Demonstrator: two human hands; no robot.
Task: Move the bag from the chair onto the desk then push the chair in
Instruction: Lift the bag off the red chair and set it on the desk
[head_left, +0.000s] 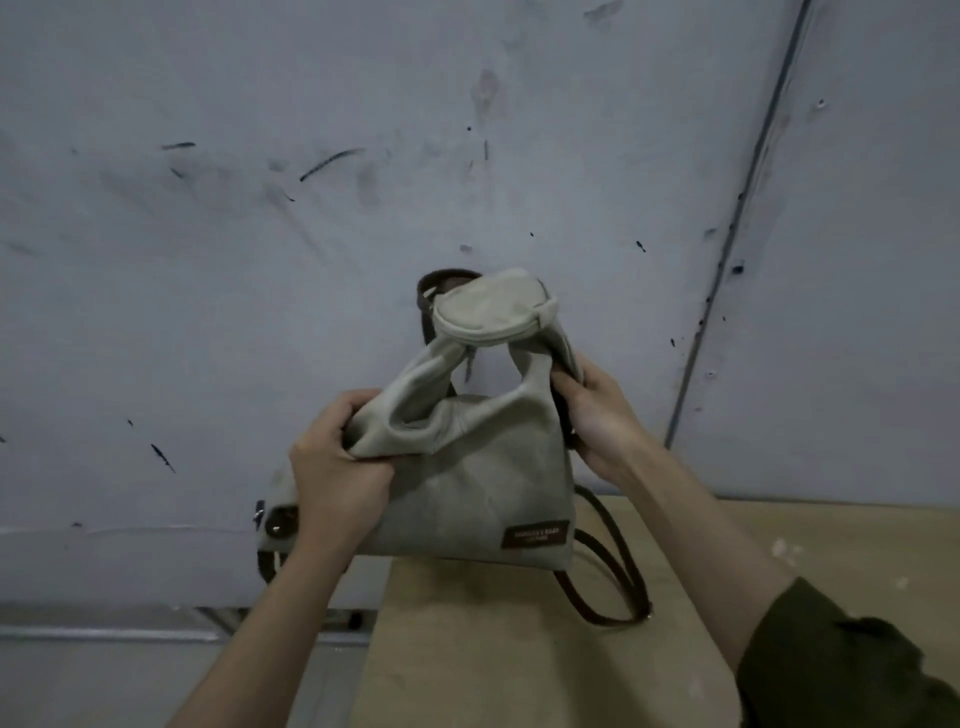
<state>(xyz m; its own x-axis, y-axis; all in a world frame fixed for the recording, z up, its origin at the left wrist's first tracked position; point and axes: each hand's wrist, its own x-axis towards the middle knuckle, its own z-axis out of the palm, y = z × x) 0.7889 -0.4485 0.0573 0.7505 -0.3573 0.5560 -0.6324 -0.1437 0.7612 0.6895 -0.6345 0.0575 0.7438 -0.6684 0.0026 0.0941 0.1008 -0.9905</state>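
A beige canvas bag (467, 483) with a brown label and dark brown straps hangs in front of me, its bottom over the left end of the wooden desk (701, 649). My left hand (337, 462) grips the bag's upper left fabric. My right hand (597, 415) holds its upper right side by the handle. A small round pouch (493, 306) sits on top of the handles. One brown strap loop (618, 587) trails onto the desk top. I cannot tell whether the bag's base touches the desk. The chair is out of view.
A scuffed grey wall (363, 156) stands close behind the desk, with a dark vertical seam (737, 260) on the right. A metal rail (156, 631) runs low along the wall, left of the desk's end.
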